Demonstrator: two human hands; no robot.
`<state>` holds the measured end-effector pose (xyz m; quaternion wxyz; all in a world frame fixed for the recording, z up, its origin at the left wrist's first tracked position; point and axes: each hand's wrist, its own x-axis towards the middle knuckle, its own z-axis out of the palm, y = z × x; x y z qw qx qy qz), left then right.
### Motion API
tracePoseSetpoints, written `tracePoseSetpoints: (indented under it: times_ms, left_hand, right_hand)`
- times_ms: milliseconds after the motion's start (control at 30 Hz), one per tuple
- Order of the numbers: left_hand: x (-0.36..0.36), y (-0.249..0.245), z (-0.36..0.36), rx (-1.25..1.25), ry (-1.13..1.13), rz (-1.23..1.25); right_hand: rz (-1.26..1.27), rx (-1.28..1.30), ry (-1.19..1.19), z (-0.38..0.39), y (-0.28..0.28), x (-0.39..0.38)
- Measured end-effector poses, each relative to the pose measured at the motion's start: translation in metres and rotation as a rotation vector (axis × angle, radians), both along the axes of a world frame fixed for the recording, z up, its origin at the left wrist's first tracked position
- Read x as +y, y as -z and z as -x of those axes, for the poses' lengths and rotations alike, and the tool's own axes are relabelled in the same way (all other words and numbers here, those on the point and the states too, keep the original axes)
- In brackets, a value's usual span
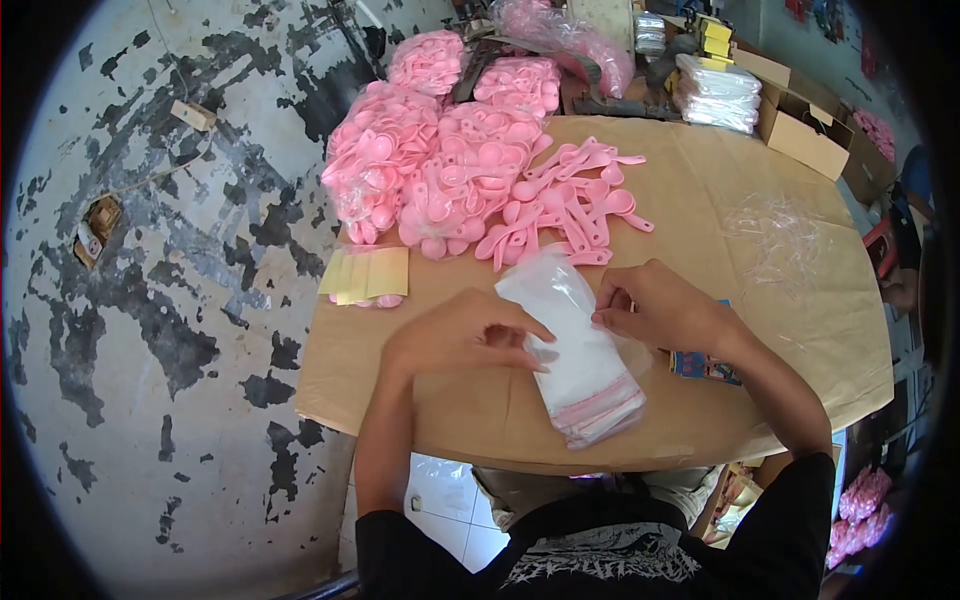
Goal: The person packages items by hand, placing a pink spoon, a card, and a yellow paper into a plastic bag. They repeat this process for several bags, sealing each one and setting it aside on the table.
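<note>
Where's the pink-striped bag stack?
Head view, just right of centre: the bag stack lies on the table between the left hand and right hand, below the loose pink spoons.

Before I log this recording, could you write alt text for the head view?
A person's left hand and right hand flank a stack of translucent plastic bags on a brown table; loose pink spoons lie beyond it.

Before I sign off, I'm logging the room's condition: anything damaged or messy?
Yes: the left wall looks damaged, pale in places and dark in others as if flaking; clear strips lie tangled on the table.
</note>
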<state>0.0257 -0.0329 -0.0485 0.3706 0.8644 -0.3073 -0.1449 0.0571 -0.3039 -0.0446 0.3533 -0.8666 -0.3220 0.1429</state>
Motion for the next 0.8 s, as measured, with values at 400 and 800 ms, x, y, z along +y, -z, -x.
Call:
tracePoseSetpoints:
  times_ms: [400,800]
  left_hand:
    - [-0.017,0.026,-0.012,-0.075,0.034,0.162]
    - [-0.101,-0.013,-0.014,0.493,-0.301,1.059]
  right_hand:
    - [-0.202,-0.034,0.07,-0.009,-0.031,-0.014]
    - [0.129,-0.41,-0.183,-0.016,-0.019,-0.1]
